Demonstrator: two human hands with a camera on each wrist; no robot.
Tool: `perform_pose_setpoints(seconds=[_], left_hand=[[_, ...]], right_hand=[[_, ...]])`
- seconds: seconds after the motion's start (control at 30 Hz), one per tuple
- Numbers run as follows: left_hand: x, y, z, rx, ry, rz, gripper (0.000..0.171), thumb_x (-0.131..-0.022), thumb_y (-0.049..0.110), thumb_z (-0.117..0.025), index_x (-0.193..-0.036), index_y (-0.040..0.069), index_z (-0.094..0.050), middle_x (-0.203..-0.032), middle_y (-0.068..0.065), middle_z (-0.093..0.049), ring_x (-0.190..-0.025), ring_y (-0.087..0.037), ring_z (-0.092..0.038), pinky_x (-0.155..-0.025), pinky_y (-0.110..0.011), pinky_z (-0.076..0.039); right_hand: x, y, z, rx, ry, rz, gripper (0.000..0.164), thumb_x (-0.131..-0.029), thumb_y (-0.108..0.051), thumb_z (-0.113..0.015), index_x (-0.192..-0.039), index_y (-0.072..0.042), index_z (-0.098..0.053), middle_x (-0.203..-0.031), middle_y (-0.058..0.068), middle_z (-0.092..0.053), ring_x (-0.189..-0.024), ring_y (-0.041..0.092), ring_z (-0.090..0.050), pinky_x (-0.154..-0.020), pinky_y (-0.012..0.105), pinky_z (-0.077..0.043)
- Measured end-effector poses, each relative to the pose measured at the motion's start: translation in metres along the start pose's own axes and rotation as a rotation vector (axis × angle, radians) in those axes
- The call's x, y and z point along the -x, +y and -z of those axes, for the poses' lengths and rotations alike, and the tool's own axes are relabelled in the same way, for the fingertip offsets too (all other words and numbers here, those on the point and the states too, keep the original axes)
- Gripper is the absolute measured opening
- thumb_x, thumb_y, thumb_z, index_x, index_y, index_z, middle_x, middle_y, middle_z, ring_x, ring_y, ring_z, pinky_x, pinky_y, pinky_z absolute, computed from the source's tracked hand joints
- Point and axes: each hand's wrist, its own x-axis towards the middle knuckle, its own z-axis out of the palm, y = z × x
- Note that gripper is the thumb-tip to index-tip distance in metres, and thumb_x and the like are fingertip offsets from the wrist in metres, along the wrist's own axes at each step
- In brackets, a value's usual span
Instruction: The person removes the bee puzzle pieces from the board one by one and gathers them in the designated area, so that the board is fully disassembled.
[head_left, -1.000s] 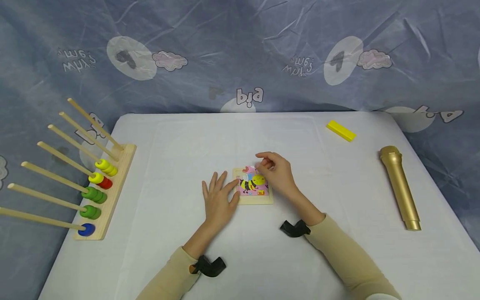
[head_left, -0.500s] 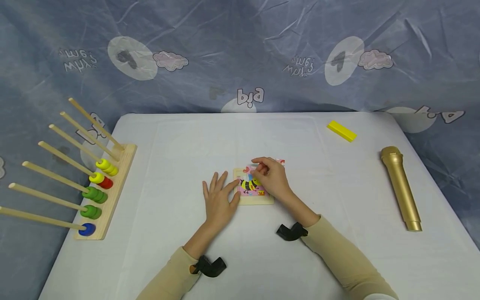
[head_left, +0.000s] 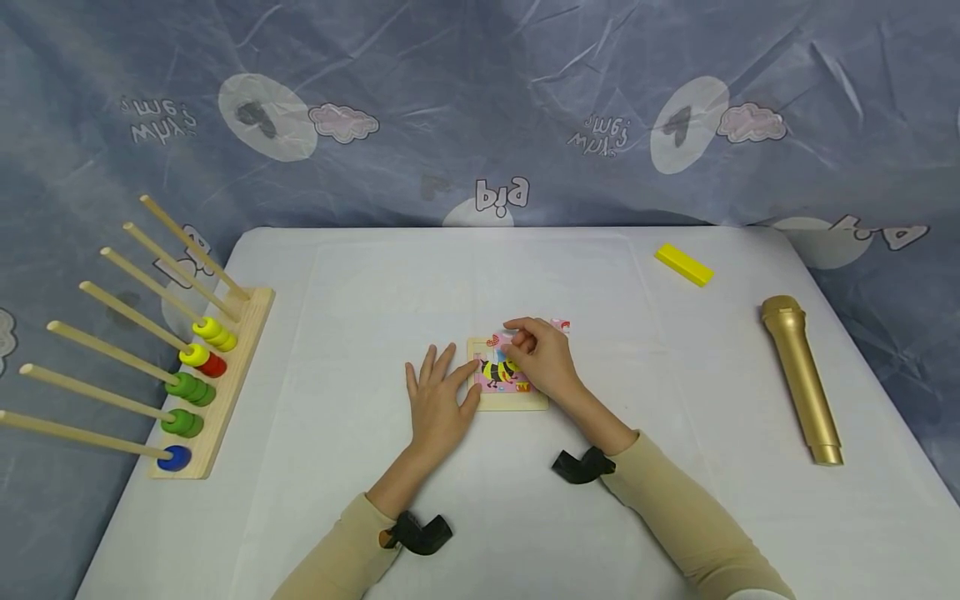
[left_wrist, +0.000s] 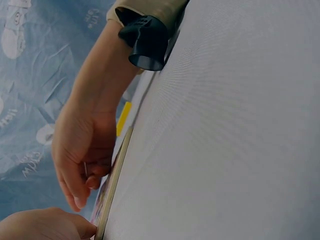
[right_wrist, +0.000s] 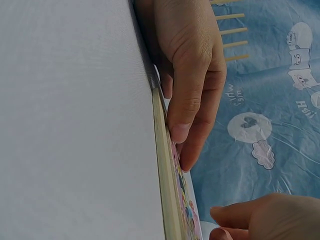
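Note:
A small jigsaw puzzle with a bee picture [head_left: 497,372] lies in a pale wooden frame [head_left: 513,402] at the middle of the table. Spread out flat at its left side is the left hand [head_left: 438,408], with thumb and index finger touching the frame's edge. Over the upper right of the picture hovers or rests the right hand [head_left: 547,360], fingers bent and thumb tip close to the puzzle. Whether a piece sits between those fingers is hidden. Just beyond the knuckles shows a loose pink and red puzzle piece [head_left: 562,325], partly covered by the hand.
A wooden peg stand [head_left: 247,333] with coloured rings is at the left edge. Far right on the white table [head_left: 360,283] lie a yellow block [head_left: 684,265] and a gold microphone-shaped thing [head_left: 802,379]. A printed blue-grey cloth [head_left: 420,100] hangs behind.
The right hand has moved a little left and down over the puzzle, uncovering the loose piece beyond it, then stayed nearly still. The left hand has kept its place.

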Motion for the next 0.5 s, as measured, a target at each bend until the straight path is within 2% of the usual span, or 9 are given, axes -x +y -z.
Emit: perform_pose_setpoints(seconds=[0.5], left_hand=[[-0.0002,-0.0005,-0.0005,0.006,0.002,-0.003,0.032,-0.089,0.021,-0.067,-0.12,0.014,-0.071,-0.147,-0.017,-0.049,-0.145,-0.041,-0.029,-0.113,-0.069,-0.006]], right_hand=[[-0.0004,0.0066,-0.0033,0.051,0.0,0.03,0.028,-0.082,-0.002,-0.072,-0.11,0.002,-0.07,-0.079,0.009,-0.06,-0.065,0.015,-0.051,-0.06,0.021,-0.041]])
